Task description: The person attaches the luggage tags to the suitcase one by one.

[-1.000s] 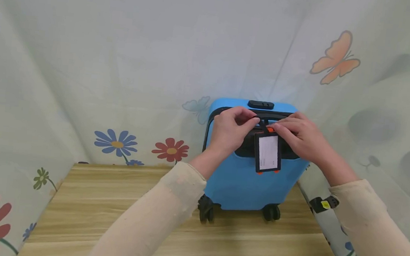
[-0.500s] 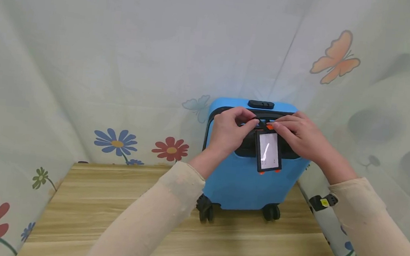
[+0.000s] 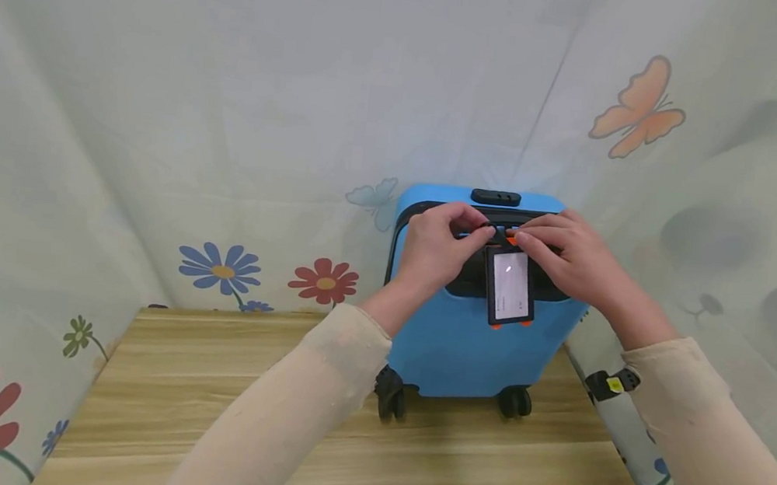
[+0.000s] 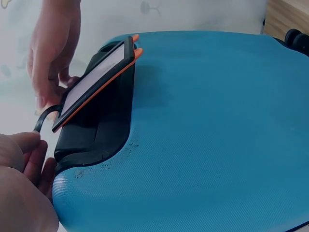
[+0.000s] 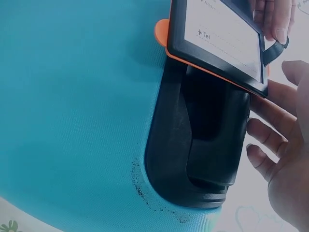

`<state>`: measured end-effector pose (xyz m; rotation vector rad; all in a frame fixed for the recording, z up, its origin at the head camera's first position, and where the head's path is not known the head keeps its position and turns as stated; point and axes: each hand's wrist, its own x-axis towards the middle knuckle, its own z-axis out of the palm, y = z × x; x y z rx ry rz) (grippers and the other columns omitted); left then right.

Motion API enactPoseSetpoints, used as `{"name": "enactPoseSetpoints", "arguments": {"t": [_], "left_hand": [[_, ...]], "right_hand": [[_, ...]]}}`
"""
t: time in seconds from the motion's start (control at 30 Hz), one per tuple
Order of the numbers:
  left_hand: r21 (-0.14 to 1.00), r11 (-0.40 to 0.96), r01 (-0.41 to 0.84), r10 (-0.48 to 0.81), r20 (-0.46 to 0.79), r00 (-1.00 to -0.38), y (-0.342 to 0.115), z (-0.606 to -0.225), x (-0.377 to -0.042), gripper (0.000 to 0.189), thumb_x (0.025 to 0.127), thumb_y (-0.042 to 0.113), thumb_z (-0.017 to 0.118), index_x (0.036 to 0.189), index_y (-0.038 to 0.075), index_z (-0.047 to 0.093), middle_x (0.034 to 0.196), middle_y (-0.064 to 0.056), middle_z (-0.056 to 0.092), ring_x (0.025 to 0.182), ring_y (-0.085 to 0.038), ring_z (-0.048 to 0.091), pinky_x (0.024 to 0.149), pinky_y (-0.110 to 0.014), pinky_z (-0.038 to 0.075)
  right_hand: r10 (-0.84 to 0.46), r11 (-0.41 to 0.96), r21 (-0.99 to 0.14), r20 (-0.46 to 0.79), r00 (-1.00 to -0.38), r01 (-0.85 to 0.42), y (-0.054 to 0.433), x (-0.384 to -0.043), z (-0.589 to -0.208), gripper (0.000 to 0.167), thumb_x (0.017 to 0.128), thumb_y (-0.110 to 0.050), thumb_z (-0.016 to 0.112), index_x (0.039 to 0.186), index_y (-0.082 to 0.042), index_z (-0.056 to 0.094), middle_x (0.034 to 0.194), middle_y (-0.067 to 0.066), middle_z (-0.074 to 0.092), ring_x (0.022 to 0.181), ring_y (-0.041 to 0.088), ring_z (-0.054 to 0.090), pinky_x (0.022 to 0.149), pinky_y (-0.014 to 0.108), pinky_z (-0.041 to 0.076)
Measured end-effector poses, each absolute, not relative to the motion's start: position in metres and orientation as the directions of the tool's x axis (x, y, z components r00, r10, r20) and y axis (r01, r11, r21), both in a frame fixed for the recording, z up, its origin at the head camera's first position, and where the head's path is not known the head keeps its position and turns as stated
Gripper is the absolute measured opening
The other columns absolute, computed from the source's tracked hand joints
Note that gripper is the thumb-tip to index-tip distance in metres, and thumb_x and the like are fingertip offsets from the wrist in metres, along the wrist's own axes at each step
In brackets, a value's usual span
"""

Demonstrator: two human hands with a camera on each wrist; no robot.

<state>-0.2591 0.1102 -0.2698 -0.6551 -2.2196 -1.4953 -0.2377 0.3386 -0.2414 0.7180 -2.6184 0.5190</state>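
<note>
A luggage tag (image 3: 511, 285) with a black frame, white card and orange edging hangs before the black top handle of a blue suitcase (image 3: 476, 352). My left hand (image 3: 436, 247) pinches the tag's black strap (image 4: 46, 116) between thumb and fingertips, and the strap bends in a curve toward the tag. On the other side, my right hand (image 3: 566, 256) is at the tag's upper right. In the right wrist view its index finger (image 5: 280, 92) reaches behind the tag's corner, while the thumb stands apart from the card's face. Printed lines, including "Tel", show on the card.
The suitcase stands upright on its black wheels (image 3: 515, 401) on a wood-grain surface (image 3: 220, 390). Close behind and to the right hangs a pale printed curtain (image 3: 289, 108). A small black object with a yellow mark (image 3: 607, 384) lies by the right edge.
The tag has tilted slightly, and the glare on its card has shifted and shrunk. The orange piece at its top shows more than a second ago. Both hands keep nearly the same place.
</note>
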Motion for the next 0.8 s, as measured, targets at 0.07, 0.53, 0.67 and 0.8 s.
{"name": "enactPoseSetpoints", "arguments": {"t": [0.07,0.53,0.67,0.8], "left_hand": [[0.753,0.331,0.568,0.162,0.548,-0.821,0.1112,-0.2691,-0.2585,0.014,0.099,0.026,0.08,0.105,0.013,0.079,0.099,0.0,0.079,0.092,-0.013,0.069,0.078,-0.024,0.055],[0.754,0.336,0.565,0.141,0.553,-0.821,0.1132,-0.2683,-0.2581,0.013,0.099,0.025,0.08,0.105,0.013,0.079,0.098,0.0,0.079,0.091,-0.012,0.071,0.078,-0.022,0.056],[0.749,0.338,0.571,0.138,0.56,-0.817,0.114,-0.2678,-0.2586,0.013,0.099,0.025,0.08,0.104,0.013,0.079,0.098,0.0,0.079,0.091,-0.011,0.071,0.079,-0.023,0.056],[0.751,0.341,0.566,0.129,0.559,-0.819,0.1148,-0.2677,-0.2592,0.013,0.099,0.025,0.08,0.105,0.012,0.079,0.098,0.001,0.079,0.09,-0.011,0.07,0.078,-0.024,0.055]], "right_hand": [[-0.413,0.794,-0.244,0.456,-0.788,-0.557,0.3393,-0.2366,-0.2411,0.024,0.107,-0.015,0.065,0.119,0.001,0.079,0.123,0.02,0.074,0.116,0.035,0.056,0.094,0.056,0.046],[-0.435,0.814,-0.19,0.426,-0.793,-0.548,0.3375,-0.2366,-0.2344,0.022,0.107,-0.015,0.065,0.116,-0.002,0.081,0.12,0.019,0.076,0.111,0.033,0.058,0.089,0.054,0.048],[-0.447,0.801,-0.183,0.451,-0.773,-0.57,0.3389,-0.2392,-0.2369,0.02,0.106,-0.013,0.067,0.114,-0.003,0.082,0.118,0.018,0.076,0.108,0.032,0.058,0.088,0.053,0.047],[-0.445,0.777,-0.202,0.493,-0.748,-0.596,0.3411,-0.24,-0.2368,0.018,0.104,-0.011,0.069,0.114,-0.002,0.081,0.116,0.018,0.077,0.104,0.03,0.057,0.083,0.05,0.046]]}}
